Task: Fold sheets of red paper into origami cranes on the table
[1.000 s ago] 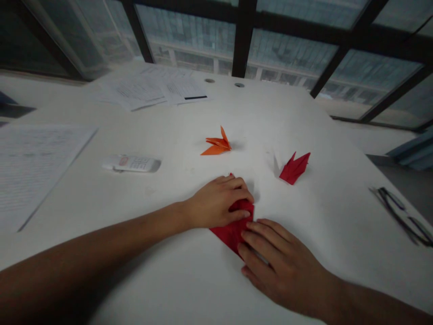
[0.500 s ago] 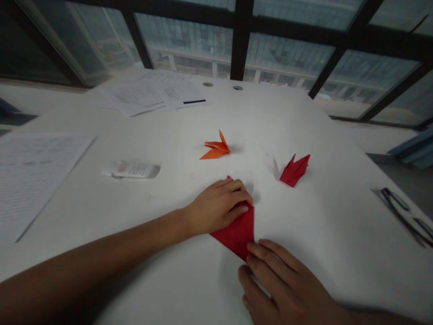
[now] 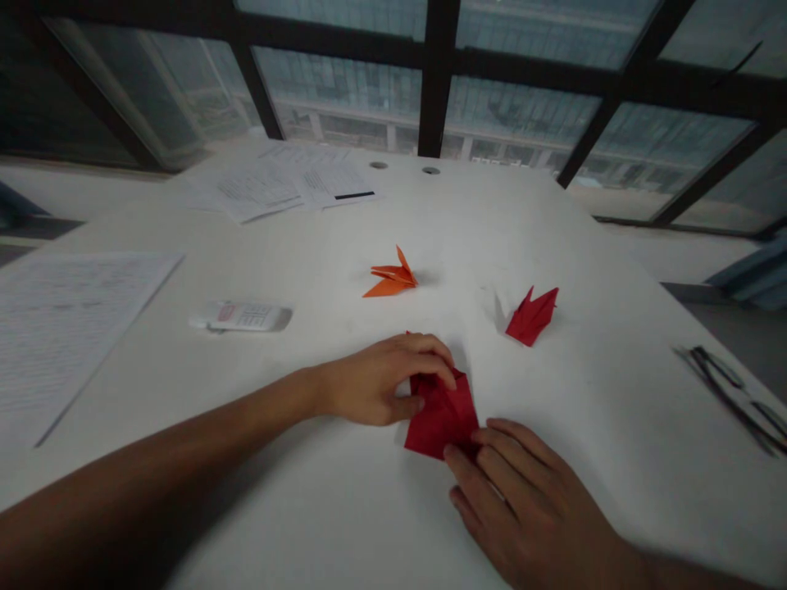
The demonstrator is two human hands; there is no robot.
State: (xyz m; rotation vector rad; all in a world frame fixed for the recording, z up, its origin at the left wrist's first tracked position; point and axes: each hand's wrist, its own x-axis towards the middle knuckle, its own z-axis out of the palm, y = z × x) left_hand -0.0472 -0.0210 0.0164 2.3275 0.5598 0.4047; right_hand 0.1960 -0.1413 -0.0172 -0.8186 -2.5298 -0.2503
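Note:
A folded red paper lies on the white table in front of me. My left hand pinches its upper left edge between thumb and fingers, lifting that edge a little. My right hand presses its fingertips flat on the paper's lower right corner. Farther back sit a finished orange origami piece and a finished red origami piece, both apart from my hands.
A white remote-like device lies to the left. Printed sheets cover the left side and more papers lie at the back. Dark glasses rest near the right edge. Large windows stand behind the table.
The red paper has changed from a flat triangle to a more squarish shape with a raised edge. My left hand went from pressing flat to pinching it, and my right hand slid slightly up.

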